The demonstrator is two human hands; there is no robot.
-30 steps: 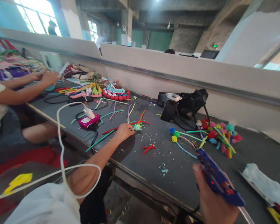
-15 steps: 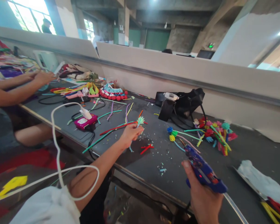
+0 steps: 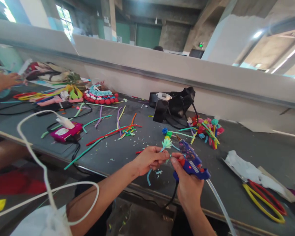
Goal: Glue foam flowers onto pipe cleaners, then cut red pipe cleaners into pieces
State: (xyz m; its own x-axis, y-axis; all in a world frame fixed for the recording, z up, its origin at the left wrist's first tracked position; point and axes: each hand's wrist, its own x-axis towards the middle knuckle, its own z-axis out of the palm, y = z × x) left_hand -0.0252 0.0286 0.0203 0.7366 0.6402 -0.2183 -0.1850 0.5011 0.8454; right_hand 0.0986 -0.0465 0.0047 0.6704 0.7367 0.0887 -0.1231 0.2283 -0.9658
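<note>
Holding one flower (image 3: 166,143) (fringed teal head, pale blue stem), the left hand (image 3: 149,159) has thumb and fingers pinched tight on the stem, just above the near edge of the table (image 3: 260,147). One blue glue gun (image 3: 192,161) is in the right hand (image 3: 186,187), fingers wrapped round its grip and one finger on the red trigger. Its nozzle points up and away, just beside the flower head; contact cannot be told. One clear glue stick (image 3: 220,205) juts from the gun's back.

Counted nearby: two pompom stems (image 3: 165,131), blue and green, just past the nozzle; one bunch (image 3: 207,128) of finished flowers; one black bag (image 3: 180,102) with one phone (image 3: 160,110) propped before it; one pink device (image 3: 63,133). Loose pipe cleaners (image 3: 110,132) are scattered and not counted. One white cloth (image 3: 245,167) lies to the right. A white cable (image 3: 43,170) loops across the near view, in front of the left arm. Both forearms reach in from below — the hands are almost touching.
</note>
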